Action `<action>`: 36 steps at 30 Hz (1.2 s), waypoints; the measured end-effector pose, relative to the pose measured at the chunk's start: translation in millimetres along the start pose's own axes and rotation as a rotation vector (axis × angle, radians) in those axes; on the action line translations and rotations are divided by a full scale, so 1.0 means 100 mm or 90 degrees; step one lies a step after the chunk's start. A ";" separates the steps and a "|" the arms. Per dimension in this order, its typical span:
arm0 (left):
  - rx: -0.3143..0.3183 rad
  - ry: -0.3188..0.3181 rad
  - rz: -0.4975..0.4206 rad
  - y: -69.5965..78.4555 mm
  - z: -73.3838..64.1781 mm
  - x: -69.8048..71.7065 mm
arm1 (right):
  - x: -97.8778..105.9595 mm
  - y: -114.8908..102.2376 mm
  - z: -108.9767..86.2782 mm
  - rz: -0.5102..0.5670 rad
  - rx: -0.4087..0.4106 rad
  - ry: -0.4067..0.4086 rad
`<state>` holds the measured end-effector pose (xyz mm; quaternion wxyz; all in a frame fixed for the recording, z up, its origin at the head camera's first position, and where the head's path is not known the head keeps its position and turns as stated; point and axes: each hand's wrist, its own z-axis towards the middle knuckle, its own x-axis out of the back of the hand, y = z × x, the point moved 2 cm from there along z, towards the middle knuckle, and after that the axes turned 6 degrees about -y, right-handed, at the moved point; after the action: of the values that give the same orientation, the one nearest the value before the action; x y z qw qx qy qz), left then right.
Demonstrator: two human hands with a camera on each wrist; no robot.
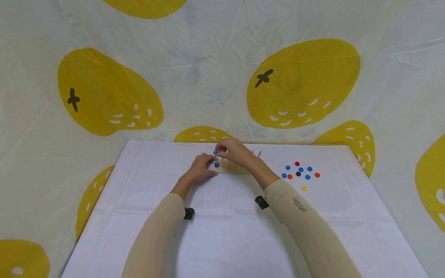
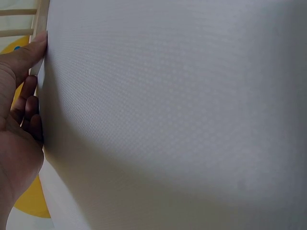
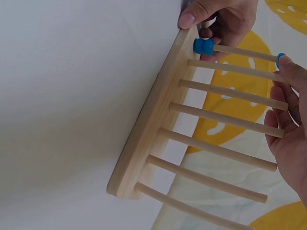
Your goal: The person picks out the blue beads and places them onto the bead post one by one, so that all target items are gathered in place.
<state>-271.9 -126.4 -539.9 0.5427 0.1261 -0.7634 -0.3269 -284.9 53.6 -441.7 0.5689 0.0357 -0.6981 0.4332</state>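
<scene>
A wooden peg rack [image 3: 158,110] has a row of several upright pegs on a flat base. My left hand [image 1: 200,168] grips the rack's left end, thumb [image 3: 194,17] against the front edge and fingers behind. Low on the leftmost peg sit stacked blue rings [image 3: 203,46], down by the base. At that same peg's tip, my right hand [image 1: 237,151] pinches another blue ring [image 3: 280,60] between thumb and fingers. The other pegs in the right wrist view carry no rings. In the left wrist view, the left hand [image 2: 19,72] covers much of the rack's end.
Several loose rings lie spread on the white table [image 1: 222,239] to the right of the rack, among them a red ring [image 1: 297,163], a dark purple ring [image 1: 298,174] and a yellow ring [image 1: 304,188]. A patterned cloth [image 1: 208,77] hangs behind the table.
</scene>
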 end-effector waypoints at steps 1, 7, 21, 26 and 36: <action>0.000 0.000 -0.001 0.00 0.00 0.00 | 0.00 0.00 0.00 -0.002 -0.001 0.000; 0.003 -0.002 -0.009 0.00 0.00 0.00 | 0.01 -0.01 -0.02 -0.003 -0.009 -0.001; -0.002 -0.001 0.014 -0.01 0.03 0.00 | 0.17 0.01 -0.22 -0.028 0.034 0.046; 0.003 -0.002 0.011 -0.02 0.04 -0.01 | 0.26 0.05 -0.42 -0.046 0.038 0.072; 0.008 -0.007 0.005 -0.02 0.03 -0.02 | 0.51 0.24 -0.92 -0.046 0.038 0.147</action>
<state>-273.8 -126.0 -543.4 0.5390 0.1251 -0.7688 -0.3205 -245.5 150.2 -415.5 0.6596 0.0281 -0.6129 0.4342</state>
